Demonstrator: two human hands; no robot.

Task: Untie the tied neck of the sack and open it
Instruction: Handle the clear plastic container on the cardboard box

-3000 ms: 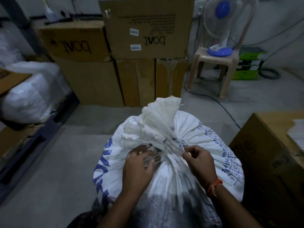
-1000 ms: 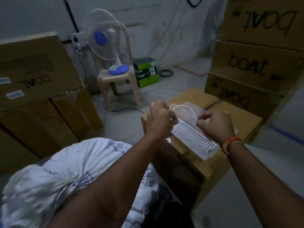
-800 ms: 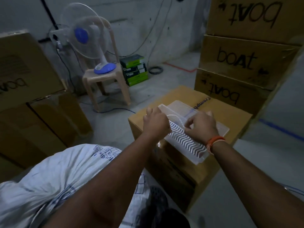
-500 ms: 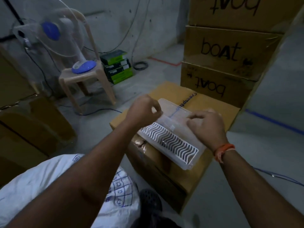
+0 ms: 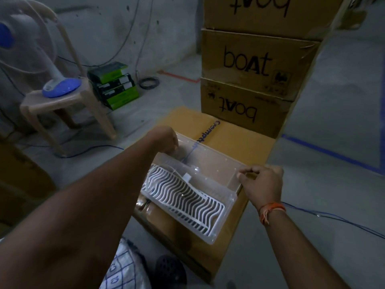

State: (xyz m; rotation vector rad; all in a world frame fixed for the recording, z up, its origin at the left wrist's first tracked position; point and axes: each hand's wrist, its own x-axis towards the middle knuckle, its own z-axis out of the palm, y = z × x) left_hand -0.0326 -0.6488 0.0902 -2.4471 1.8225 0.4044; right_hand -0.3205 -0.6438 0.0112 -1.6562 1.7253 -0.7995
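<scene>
Head view: our sack (image 5: 123, 270), soft woven and heavy-looking, best gripped at its neck, sits at bottom edge; atop the carton (image 5: 233, 140), left hand (image 5: 164, 138) and right hand (image 5: 261, 182) pinch a clear tray (image 5: 214, 163)

Only a printed corner of the sack (image 5: 123, 274) shows at the bottom edge, its neck out of frame. The fan (image 5: 12, 38) (on the stool) is cut off left. The left hand (image 5: 164, 138) hides its own fingertips.
</scene>
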